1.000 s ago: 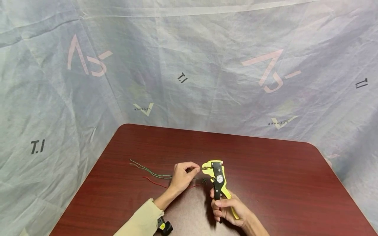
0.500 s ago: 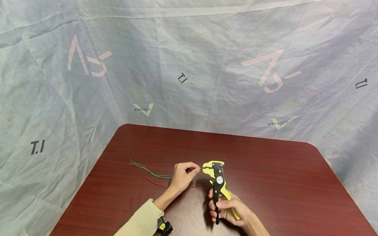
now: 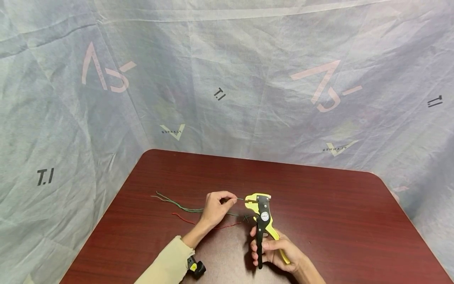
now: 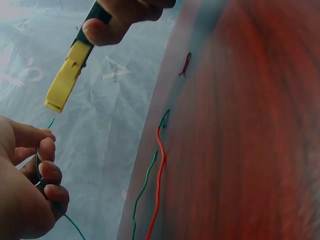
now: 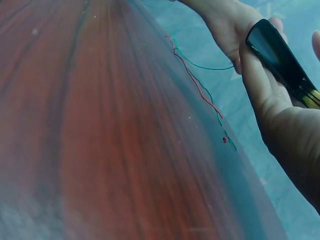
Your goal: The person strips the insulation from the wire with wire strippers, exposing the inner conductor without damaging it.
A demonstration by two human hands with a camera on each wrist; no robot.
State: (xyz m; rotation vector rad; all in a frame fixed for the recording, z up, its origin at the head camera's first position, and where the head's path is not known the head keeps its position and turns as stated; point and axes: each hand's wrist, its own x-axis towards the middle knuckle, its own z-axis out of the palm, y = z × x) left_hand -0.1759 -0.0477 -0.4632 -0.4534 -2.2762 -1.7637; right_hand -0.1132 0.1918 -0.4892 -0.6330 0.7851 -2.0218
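My left hand (image 3: 216, 209) pinches a thin green wire (image 4: 52, 121) between thumb and fingertips, its short end sticking out towards the tool. The wire's rest runs through the curled fingers and trails down. In my right hand (image 3: 280, 252) I grip a yellow and black wire stripper (image 3: 263, 216) by its handles, head upward. Its jaws face the wire end, with a small gap between the two in the left wrist view. The handles stand spread apart. From the right wrist, a black handle (image 5: 280, 55) shows, but the stripper's head is out of frame.
On the table (image 3: 337, 221) below the left hand lie a red wire (image 4: 161, 170) and another green wire (image 4: 137, 200). Small green pieces (image 3: 246, 217) lie near the stripper, and a dark red piece (image 4: 186, 64) farther along. A grey printed cloth (image 3: 227, 79) hangs behind.
My left hand has drawn slightly left and back, and the green wire's end has come out of the stripper's jaws. The stripper's handles have spread and its head shifted slightly right.
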